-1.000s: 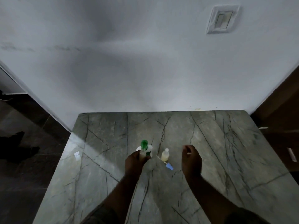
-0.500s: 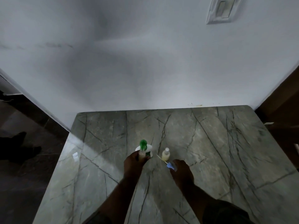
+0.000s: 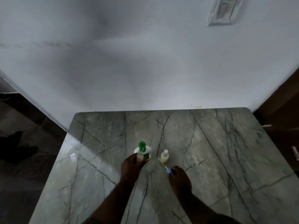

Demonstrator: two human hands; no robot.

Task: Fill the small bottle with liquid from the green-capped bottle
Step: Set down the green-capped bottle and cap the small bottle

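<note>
The white bottle with a green cap (image 3: 142, 147) stands upright on the marble table (image 3: 218, 151). Just in front of it, my left hand (image 3: 131, 167) is closed around a small clear bottle (image 3: 140, 156). To the right stands another small bottle (image 3: 164, 156) with yellowish liquid inside. A blue cap with a thin white tube (image 3: 168, 171) lies in front of that bottle, the tube pointing at it. My right hand (image 3: 179, 180) pinches the blue cap with its fingertips.
A white wall (image 3: 145, 70) runs along the table's far edge, with a switch plate (image 3: 224, 11) high on the right. Dark floor lies off the table's left edge, and a brown panel (image 3: 283, 113) stands to the right.
My right hand came down and to the left from beside the yellowish bottle and closed on the blue cap. My left hand stayed on the small clear bottle.
</note>
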